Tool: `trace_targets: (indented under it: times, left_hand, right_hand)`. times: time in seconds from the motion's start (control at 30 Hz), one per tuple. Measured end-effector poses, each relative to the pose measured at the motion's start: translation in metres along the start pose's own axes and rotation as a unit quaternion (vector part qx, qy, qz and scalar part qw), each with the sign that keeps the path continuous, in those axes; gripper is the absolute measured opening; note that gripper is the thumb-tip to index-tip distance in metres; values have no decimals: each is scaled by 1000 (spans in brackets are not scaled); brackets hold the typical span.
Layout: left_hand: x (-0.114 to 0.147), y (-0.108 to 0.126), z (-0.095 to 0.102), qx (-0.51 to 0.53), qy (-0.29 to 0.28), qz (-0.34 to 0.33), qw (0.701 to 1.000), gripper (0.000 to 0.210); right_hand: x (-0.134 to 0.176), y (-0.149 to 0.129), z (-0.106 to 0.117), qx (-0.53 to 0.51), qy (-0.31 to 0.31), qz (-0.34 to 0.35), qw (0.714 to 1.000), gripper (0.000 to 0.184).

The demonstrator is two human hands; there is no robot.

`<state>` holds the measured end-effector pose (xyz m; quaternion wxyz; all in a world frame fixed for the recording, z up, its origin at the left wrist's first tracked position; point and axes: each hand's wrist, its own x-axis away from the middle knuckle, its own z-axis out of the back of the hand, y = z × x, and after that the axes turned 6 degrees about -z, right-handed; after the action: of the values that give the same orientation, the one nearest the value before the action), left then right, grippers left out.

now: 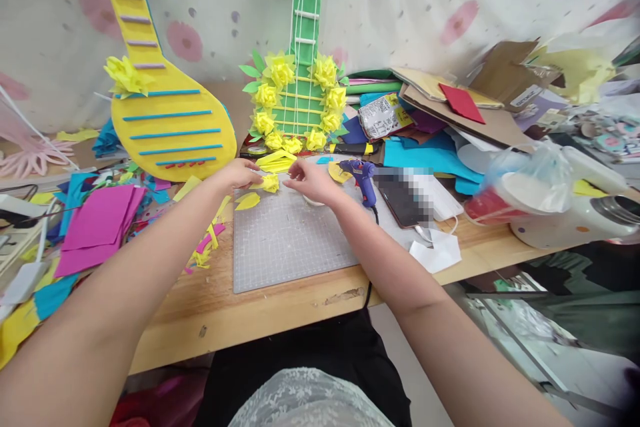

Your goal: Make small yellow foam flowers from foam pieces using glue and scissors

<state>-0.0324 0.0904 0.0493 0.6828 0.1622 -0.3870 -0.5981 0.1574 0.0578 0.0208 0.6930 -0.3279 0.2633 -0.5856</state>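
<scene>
My left hand [243, 175] reaches over the back of the grey cutting mat [295, 240]. Its fingertips pinch the left side of a small yellow paper flower [271, 183]. To the right of the flower is my right hand [311, 180], its thumb and fingers apart with nothing visible between them. Just behind both hands lies a stack of yellow paper strips [277, 161]. A loose yellow petal [247, 201] rests on the mat below my left hand. Right of my right hand lies a blue glue gun [364, 180]. Part of a round white item under my right wrist is hidden.
A green paper guitar [307, 33] with yellow flowers and a yellow one [175, 127] lean at the back. Magenta sheets [97, 227] and scraps lie left. A phone [400, 197], a cup [520, 197] and a white kettle-like vessel [575, 217] stand right, before piled paper and cardboard.
</scene>
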Motion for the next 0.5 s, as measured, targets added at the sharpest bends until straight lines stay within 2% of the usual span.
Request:
trace_targets:
  times: [0.07, 0.17, 0.5]
  left_hand:
    - [-3, -2, -2, -12, 3, -14, 1000, 44]
    - [-7, -4, -4, -23, 16, -39, 999, 43]
    - [-9, 1, -6, -65, 48, -47, 996, 46]
  right_hand:
    - [-12, -1, -16, -15, 7, 12, 1000, 29]
    - [-24, -3, -29, -31, 4, -6, 999, 35]
    - [-43, -13, -42, -26, -3, -96, 995, 33]
